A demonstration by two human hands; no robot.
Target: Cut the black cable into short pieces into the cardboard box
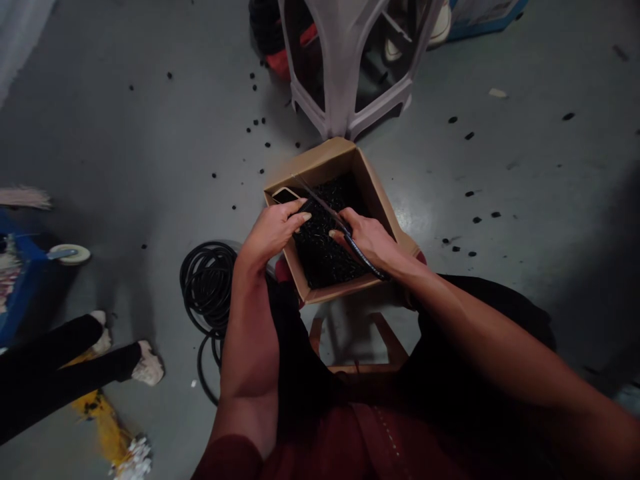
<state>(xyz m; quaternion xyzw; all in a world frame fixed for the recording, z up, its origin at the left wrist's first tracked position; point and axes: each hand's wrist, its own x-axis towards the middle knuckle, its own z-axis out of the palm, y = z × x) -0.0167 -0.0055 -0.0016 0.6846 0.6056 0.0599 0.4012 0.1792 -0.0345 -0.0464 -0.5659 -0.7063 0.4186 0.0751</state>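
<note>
Carton [379, 193] opens upward — stool [340, 70] blocks its far side

Floor [190, 140]: grey, faintly shiny | near left: coil of black tubing [209, 288], one loose loop; yellow bundle [111, 435], white-tipped, near a person's shoes [149, 365] | far centre: pale plastic stool [340, 70], stands | far left, right: small black pieces [469, 194], scattered | far right: pale scrap [498, 93], lies singly

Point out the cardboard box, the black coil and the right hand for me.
Cardboard box [376, 197]: head view, right side wall.
Black coil [210, 283]: head view, its bunched loops.
Right hand [369, 237]: head view, back of the hand.
</note>
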